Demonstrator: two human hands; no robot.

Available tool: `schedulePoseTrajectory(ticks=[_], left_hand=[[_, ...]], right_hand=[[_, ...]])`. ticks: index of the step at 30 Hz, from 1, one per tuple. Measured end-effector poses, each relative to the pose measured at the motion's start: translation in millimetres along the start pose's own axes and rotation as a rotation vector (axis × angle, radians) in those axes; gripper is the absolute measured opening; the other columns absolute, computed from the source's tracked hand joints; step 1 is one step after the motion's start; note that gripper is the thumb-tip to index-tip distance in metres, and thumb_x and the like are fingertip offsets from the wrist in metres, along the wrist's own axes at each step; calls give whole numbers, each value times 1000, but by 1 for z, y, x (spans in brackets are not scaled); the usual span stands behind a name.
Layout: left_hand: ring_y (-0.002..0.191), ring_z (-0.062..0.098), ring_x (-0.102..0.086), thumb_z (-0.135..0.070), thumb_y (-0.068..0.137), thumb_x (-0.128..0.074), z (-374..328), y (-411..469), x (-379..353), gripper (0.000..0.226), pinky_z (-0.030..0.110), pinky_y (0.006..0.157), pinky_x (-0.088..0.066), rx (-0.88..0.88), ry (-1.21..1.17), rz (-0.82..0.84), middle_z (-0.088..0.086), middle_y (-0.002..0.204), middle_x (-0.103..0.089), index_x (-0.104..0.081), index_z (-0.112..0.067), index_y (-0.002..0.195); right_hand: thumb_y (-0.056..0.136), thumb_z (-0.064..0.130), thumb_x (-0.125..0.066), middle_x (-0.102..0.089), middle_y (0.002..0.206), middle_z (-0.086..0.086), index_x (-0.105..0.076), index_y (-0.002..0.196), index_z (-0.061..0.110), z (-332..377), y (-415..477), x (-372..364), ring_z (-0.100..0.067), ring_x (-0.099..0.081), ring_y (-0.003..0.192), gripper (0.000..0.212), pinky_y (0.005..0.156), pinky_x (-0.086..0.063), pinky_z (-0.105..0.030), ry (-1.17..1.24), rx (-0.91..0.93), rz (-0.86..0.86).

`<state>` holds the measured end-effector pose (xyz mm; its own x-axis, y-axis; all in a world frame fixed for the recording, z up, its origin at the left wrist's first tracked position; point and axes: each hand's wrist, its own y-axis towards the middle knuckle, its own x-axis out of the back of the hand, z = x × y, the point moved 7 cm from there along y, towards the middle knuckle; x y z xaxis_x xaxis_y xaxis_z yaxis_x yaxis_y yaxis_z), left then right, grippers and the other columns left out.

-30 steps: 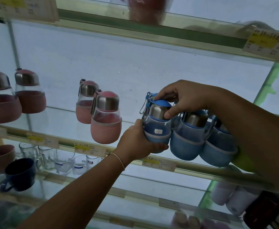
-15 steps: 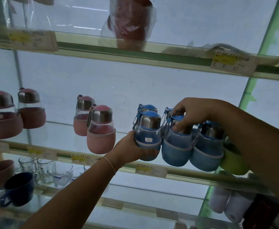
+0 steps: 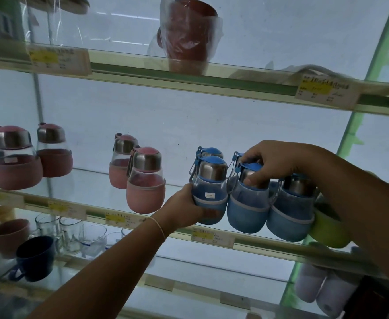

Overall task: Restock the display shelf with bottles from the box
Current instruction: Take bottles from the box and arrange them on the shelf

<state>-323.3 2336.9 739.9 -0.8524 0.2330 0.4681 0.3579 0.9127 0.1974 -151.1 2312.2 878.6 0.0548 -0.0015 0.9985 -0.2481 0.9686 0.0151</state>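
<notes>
While left hand holds labelled bottle, right hand grips adjacent bottle.

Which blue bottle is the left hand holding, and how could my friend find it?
Look at the middle glass shelf, right of the pink bottles, where the blue bottles crowd together. It is the leftmost front blue bottle, gripped low down by the left hand. Only it shows a small white sticker; the right hand holds its neighbour's cap.
</notes>
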Motion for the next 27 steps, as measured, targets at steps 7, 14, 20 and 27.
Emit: schedulePoseTrajectory(ticks=[7,14,20,27], left_hand=[[77,-2,-58,-30,79,-80,-17,-21,11,32,3,66,-50,21,121,14,-18,89,-59,-51,-29,93],[86,10,-58,-60,82,-64,-18,-49,39,67,14,60,-44,75,394,-85,0,101,-61,-52,-9,123],[111,16,-60,-64,82,-62,-16,-62,58,78,37,96,-54,10,337,0,1,132,-59,-44,-16,140],[90,2,-56,-50,88,-64,-21,-56,49,62,2,71,-45,-125,304,92,0,133,-58,-45,-17,138]], right_hand=[[84,50,-72,-69,114,6,-68,122,25,18,5,28,-9,-64,101,45,90,-49,-29,231,57,-295],[90,40,-70,-70,109,3,-72,114,23,44,42,32,-13,-62,97,29,79,-44,-27,150,6,-323],[87,38,-74,-66,124,-1,-67,125,26,51,83,20,-19,-60,107,41,86,-48,-32,94,-103,-189],[87,27,-76,-55,142,-4,-66,132,27,50,109,4,-23,-55,119,46,96,-47,-35,1,-132,-67]])
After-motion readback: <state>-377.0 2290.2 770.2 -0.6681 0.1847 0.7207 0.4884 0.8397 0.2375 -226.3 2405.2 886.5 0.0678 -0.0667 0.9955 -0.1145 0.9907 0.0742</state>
